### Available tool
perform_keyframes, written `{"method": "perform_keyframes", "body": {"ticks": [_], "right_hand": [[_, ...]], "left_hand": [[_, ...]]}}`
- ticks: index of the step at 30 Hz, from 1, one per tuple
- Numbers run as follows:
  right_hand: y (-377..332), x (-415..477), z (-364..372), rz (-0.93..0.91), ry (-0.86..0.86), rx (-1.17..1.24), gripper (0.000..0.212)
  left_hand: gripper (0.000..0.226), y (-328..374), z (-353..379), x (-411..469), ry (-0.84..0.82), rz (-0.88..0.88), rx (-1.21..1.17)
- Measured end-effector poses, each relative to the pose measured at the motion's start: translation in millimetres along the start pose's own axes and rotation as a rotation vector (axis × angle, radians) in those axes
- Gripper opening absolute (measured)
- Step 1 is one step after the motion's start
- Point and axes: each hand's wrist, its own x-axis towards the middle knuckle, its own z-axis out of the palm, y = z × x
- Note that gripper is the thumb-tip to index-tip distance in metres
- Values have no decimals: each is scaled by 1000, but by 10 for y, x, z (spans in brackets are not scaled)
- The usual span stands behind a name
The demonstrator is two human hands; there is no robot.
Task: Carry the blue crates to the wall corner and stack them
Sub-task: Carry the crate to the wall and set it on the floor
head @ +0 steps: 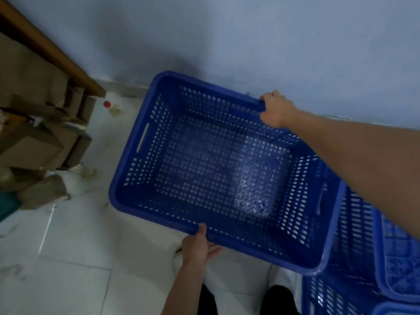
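Observation:
A large blue perforated crate (216,169) hangs open side up above the white tiled floor, close to the pale wall. My right hand (276,110) grips its far rim, with the arm stretched over the crate's right end. My left hand (200,245) holds the near rim, thumb on top and fingers underneath. The crate is empty. More blue crates (363,258) stand at the lower right, partly under the held one, and one of them is turned so its ribbed bottom (400,258) faces me.
Cardboard boxes (34,137) and scraps pile up at the left under a brown wooden edge (52,48). A small bottle with a red cap (108,104) lies on the floor by the wall. My dark shoes (279,298) show at the bottom.

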Motion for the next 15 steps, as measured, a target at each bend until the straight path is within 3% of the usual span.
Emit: {"method": "perform_keyframes", "body": {"ticks": [9,12,15], "right_hand": [[58,268,87,-85,-25,-9,70],[75,-75,217,-188,-19,-36,81],[79,-705,561,-302,-162,15,79]], "left_hand": [[36,117,126,65,-26,15,35],[53,150,102,29,61,42,255],[70,260,67,-71,140,75,627]]}}
